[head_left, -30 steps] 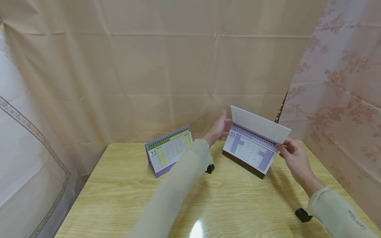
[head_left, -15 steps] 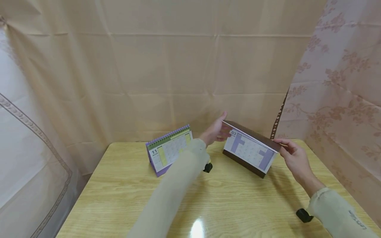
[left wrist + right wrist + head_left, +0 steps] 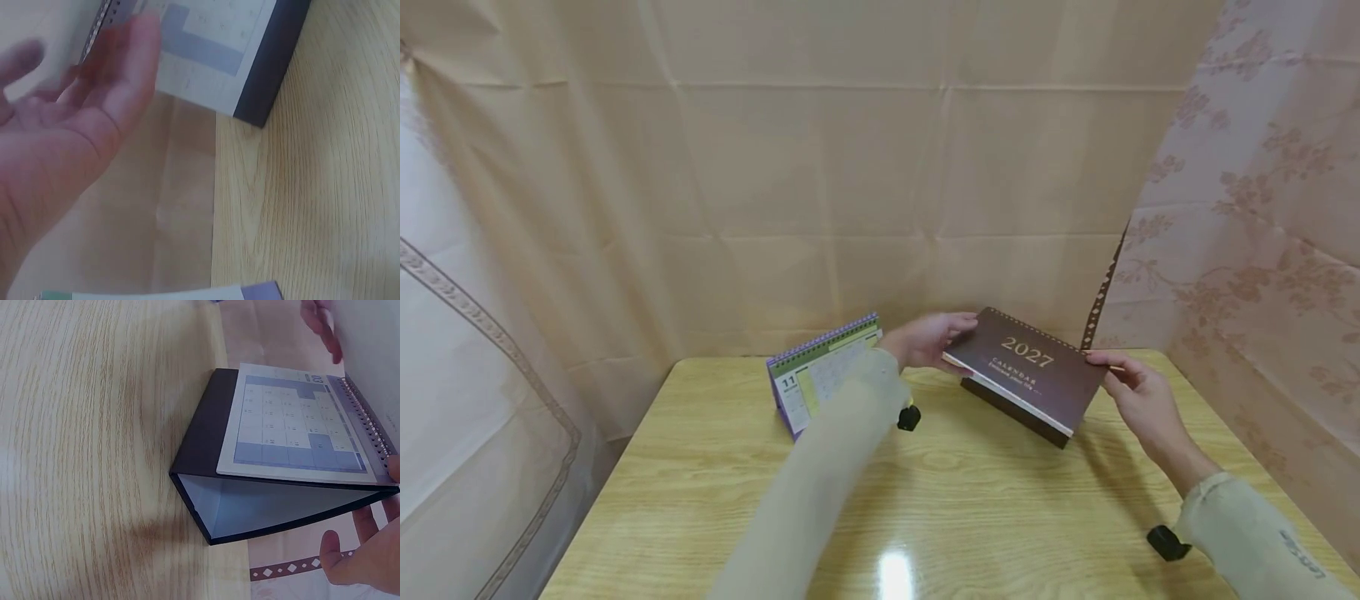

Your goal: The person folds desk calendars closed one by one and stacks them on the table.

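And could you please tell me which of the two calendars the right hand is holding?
The dark brown calendar: the right hand pinches its upper right corner. The green-banded calendar, further left, stands apart from that hand.

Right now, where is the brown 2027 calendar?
In the head view, the brown calendar stands on the table, right of centre, between the left hand and right hand.

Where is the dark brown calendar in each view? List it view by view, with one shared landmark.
Head: the dark brown calendar is right of centre, slightly below mid-height.
Left wrist: the calendar is at the top, cut off by the upper edge.
Right wrist: the calendar is right of centre, about mid-height.
Shared landmark: the wooden table.
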Available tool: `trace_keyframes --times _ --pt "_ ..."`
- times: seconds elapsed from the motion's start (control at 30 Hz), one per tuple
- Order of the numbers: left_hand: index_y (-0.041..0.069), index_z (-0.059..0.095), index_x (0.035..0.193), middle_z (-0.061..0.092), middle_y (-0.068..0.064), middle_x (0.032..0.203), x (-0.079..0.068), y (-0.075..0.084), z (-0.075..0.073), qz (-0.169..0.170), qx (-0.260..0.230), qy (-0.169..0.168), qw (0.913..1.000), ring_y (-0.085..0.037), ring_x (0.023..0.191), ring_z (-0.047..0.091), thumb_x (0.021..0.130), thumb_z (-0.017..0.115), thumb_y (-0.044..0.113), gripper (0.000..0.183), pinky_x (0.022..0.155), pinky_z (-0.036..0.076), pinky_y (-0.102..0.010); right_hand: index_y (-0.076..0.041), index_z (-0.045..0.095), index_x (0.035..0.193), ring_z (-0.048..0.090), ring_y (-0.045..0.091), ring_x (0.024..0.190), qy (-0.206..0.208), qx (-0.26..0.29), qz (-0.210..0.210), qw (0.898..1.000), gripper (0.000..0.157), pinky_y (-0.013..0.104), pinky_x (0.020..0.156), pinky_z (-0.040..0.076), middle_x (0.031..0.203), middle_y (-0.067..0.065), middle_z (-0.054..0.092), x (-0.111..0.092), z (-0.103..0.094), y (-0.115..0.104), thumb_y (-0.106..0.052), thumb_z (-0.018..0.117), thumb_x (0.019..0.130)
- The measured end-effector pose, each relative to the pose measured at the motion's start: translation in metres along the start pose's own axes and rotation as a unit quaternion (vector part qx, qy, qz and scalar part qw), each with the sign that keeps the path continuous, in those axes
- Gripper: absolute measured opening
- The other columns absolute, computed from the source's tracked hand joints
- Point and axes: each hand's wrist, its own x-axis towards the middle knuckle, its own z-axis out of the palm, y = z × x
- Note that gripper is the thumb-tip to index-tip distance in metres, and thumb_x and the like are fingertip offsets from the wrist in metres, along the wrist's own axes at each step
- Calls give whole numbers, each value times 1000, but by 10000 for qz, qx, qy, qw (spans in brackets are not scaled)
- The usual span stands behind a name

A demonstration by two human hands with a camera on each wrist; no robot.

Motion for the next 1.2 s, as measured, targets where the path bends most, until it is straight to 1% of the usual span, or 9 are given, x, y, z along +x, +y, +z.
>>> trace_keyframes --times 0.07,0.13,0.27,0.33,0.4,0.67,0.9,1.1,1.2 --pt "21 26 162 40 -14 156 -2 -1 -2 -186 65 -79 9998 -35 131 51 107 50 20 60 100 48 -59 1 67 125 61 -8 97 -14 -46 21 10000 26 10 79 43 116 -27 63 0 0 -1 -11 60 103" --pt "24 23 163 42 -11 155 -4 -1 -3 -328 238 -120 9991 -34 129 53 106 52 17 65 101 48 -58 0 67 125 61 -7 96 -11 -102 63 9999 26 12 76 43 115 -28 62 0 -1 -1 -11 60 103" --pt "28 23 163 56 -11 137 -7 -3 -5 -450 530 -109 9975 -32 111 63 104 55 13 68 103 46 -58 -1 67 125 60 -6 96 -46 -262 126 9996 26 14 75 43 115 -29 61 -1 -1 -3 -13 59 104" --pt "28 24 163 59 -10 130 -8 -3 -5 -520 601 -35 9968 -29 103 65 103 57 12 70 104 45 -58 -1 66 125 59 -5 98 -95 -397 171 9990 26 15 74 44 115 -29 59 -2 -1 -4 -14 58 104" --pt "28 23 163 60 -10 128 -9 -4 -5 -574 638 8 9963 -29 101 66 102 59 11 73 105 43 -59 -1 66 124 59 -3 98 -139 -525 212 9983 26 17 74 44 115 -29 58 -3 -1 -4 -15 57 104" --pt "28 24 162 59 -9 128 -10 -7 -3 -582 745 174 9954 -28 104 64 99 63 10 76 107 42 -58 -1 65 126 55 -5 102 -208 -716 331 9967 26 17 76 44 119 -25 57 -4 -3 -8 -11 57 103" --pt "29 27 162 47 -9 151 -8 -9 -1 -541 950 275 9936 -29 114 60 99 64 13 74 109 39 -58 0 63 126 54 -4 104 -205 -720 250 9969 30 14 76 44 121 -20 57 -5 -3 -8 1 51 99" --pt "27 33 160 55 -10 144 -7 -12 3 -550 1035 422 9922 -30 119 58 99 66 15 71 110 39 -57 -2 63 129 54 -5 105 -276 -564 370 9973 30 16 74 43 123 -20 55 -6 -6 -8 -3 50 101" --pt "27 34 159 53 -8 146 -5 -13 5 -567 1159 517 9903 -25 113 57 98 68 16 71 108 42 -55 -3 63 129 54 -5 105 -314 -520 392 9974 30 17 74 45 124 -18 55 -6 -7 -8 -3 51 102"
